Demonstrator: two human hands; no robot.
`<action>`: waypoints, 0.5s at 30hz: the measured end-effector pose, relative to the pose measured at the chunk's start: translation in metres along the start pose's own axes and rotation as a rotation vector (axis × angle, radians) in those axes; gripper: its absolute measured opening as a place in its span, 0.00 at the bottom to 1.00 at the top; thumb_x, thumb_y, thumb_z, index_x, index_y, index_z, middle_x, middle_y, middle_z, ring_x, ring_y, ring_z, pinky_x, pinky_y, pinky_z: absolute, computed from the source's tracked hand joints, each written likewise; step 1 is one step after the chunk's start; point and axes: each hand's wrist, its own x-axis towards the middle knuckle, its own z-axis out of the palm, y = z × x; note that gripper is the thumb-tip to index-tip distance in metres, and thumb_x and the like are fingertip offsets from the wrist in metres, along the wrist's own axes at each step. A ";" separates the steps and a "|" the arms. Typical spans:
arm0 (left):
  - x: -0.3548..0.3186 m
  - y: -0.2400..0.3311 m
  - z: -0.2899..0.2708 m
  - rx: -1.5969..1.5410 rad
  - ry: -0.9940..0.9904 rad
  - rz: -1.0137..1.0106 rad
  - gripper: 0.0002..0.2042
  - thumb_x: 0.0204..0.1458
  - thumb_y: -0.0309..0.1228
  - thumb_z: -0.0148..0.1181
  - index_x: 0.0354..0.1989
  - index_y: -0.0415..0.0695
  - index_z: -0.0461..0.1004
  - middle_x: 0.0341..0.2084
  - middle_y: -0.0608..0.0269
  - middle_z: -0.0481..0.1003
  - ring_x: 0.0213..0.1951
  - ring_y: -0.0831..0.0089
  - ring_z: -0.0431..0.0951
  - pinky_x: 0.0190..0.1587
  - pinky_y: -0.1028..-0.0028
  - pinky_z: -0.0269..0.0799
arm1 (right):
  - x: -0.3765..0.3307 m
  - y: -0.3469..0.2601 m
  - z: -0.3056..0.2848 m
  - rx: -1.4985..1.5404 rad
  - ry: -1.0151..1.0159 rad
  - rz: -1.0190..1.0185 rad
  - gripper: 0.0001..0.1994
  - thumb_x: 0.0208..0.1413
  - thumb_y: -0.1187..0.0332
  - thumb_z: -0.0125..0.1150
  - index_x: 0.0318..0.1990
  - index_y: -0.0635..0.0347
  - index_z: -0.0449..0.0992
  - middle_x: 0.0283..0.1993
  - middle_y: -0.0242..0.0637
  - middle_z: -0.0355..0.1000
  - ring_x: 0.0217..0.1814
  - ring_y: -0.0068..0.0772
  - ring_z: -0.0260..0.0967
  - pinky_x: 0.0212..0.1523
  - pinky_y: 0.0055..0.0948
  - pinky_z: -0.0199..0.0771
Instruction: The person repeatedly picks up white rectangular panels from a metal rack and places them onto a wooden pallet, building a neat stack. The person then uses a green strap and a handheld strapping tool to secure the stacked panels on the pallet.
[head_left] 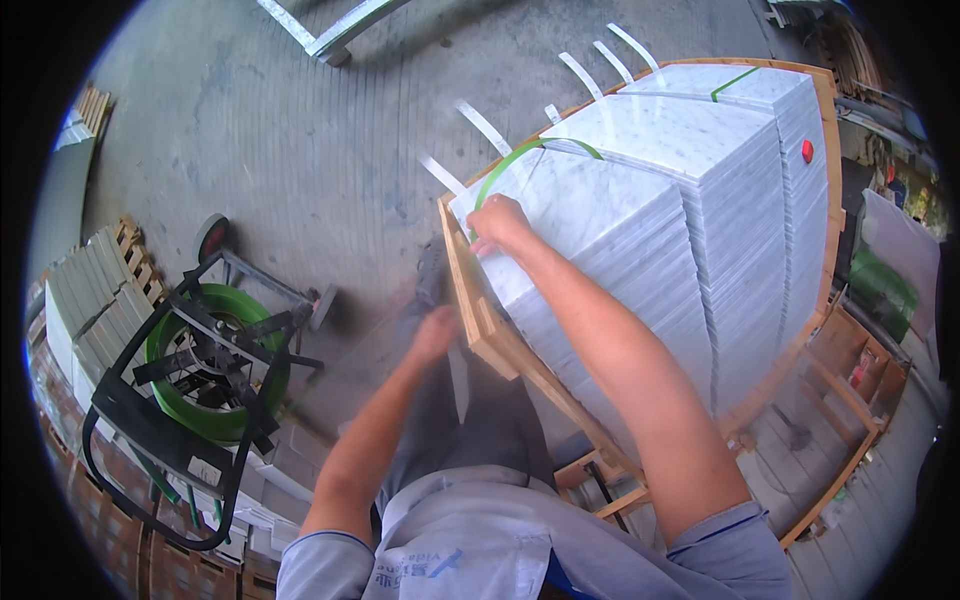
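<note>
My right hand [500, 222] is closed on a green strapping band [520, 155] at the left edge of the stacked marble slabs. The band arches up from my fingers and comes down across the top of the nearest white, grey-veined stack [590, 200]. Lower down, my left hand [436, 334] hangs just left of the wooden crate frame [480, 318]. Motion smears its fingers, so I cannot make out whether it holds anything. The slabs stand in several tight stacks inside this frame.
White strips [484, 128] stick out along the crate's far left side. At left, a black wheeled strapping cart [215, 375] carries a coil of green band [215, 300]. Slab stacks on pallets [95, 290] stand behind it. An open wooden crate [840, 400] lies at right. A metal frame [345, 30] rests on the floor.
</note>
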 end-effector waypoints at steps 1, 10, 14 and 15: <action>-0.006 0.004 0.023 -0.205 -0.021 -0.079 0.12 0.52 0.35 0.52 0.41 0.41 0.69 0.36 0.55 0.72 0.39 0.65 0.72 0.40 0.67 0.69 | -0.002 0.006 0.003 -0.015 0.010 0.056 0.12 0.46 0.75 0.55 0.35 0.78 0.68 0.29 0.54 0.72 0.22 0.40 0.75 0.16 0.28 0.75; 0.003 0.025 0.096 -0.825 0.069 0.013 0.12 0.56 0.36 0.50 0.48 0.54 0.63 0.36 0.68 0.65 0.41 0.72 0.67 0.47 0.65 0.68 | -0.008 0.015 0.012 -0.135 0.020 0.141 0.10 0.52 0.75 0.45 0.39 0.70 0.69 0.23 0.46 0.74 0.20 0.33 0.75 0.17 0.25 0.73; 0.004 -0.003 0.103 -1.405 -0.106 -0.177 0.14 0.56 0.42 0.46 0.48 0.54 0.63 0.39 0.66 0.66 0.42 0.68 0.67 0.49 0.62 0.65 | -0.009 0.018 0.011 -0.059 0.075 0.140 0.12 0.51 0.75 0.44 0.41 0.69 0.70 0.26 0.49 0.75 0.20 0.34 0.75 0.18 0.26 0.74; 0.001 -0.005 0.102 -1.473 -0.137 -0.171 0.15 0.56 0.44 0.45 0.48 0.53 0.63 0.40 0.65 0.67 0.43 0.67 0.67 0.50 0.61 0.64 | -0.011 0.018 0.011 -0.218 0.072 0.056 0.10 0.50 0.74 0.47 0.37 0.70 0.71 0.28 0.49 0.75 0.25 0.38 0.75 0.23 0.29 0.74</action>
